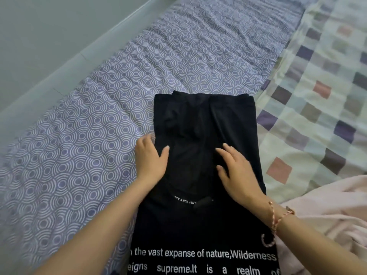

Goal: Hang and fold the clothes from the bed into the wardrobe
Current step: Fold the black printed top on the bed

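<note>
Nearest, along the bottom edge: white printed lines of text across a black T-shirt (pixel 198 225), laid lengthwise on the bed, sides folded in to a narrow strip, far end square. Just right of it, touching its edge, a heap of pale pink cloth (pixel 327 215). On the right wrist, a pink-and-white cord bracelet (pixel 278 217).

Further up, right hand (pixel 236 171) released, fingers straight and spread, pressing flat on the middle of the shirt. Left hand (pixel 150 157) at the shirt's left edge, thumb on top of the black cloth, fingers bent down over the edge; cannot tell whether grasping the fold or only resting on it.

Under and left of the shirt, a wrinkled purple bedsheet (pixel 89 126) with a white ring pattern. To the right, a checked blanket (pixel 317 86) in cream, purple and pink squares, running beside the shirt to the far end. Beyond the sheet's left edge, a plain grey surface (pixel 39 36), too featureless to name.
</note>
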Available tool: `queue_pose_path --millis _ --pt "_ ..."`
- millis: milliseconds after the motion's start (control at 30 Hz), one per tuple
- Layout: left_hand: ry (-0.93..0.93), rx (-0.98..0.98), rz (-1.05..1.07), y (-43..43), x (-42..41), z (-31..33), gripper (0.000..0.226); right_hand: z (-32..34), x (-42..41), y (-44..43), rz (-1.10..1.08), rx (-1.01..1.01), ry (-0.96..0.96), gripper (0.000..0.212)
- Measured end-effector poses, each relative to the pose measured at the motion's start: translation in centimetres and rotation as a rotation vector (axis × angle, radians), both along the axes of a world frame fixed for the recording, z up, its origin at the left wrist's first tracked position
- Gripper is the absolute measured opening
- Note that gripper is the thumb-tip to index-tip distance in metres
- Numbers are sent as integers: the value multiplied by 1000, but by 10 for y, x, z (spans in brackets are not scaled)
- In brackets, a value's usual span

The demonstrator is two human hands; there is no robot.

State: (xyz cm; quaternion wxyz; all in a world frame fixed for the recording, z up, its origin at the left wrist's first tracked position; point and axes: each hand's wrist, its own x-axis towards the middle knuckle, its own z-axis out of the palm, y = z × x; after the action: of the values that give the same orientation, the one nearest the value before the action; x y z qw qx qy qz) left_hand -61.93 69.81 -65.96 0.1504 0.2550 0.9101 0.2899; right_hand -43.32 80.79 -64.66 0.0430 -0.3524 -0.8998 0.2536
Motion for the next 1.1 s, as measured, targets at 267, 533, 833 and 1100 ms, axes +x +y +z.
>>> queue_pose_path --millis 267,533,833,1100 --pt "-523 184 166 73 -49 14 38 -8 -21 57 82 -3 -37 62" --pt "-806 256 356 140 -99 -13 45 -43 -80 133 114 177 -212 76" --pt "-1154 5 300 155 -131 -18 79 -60 -106 163 86 184 -204 80" --pt "-757 324 379 139 -105 -4 50 -30 -114 164 107 21 -170 71"
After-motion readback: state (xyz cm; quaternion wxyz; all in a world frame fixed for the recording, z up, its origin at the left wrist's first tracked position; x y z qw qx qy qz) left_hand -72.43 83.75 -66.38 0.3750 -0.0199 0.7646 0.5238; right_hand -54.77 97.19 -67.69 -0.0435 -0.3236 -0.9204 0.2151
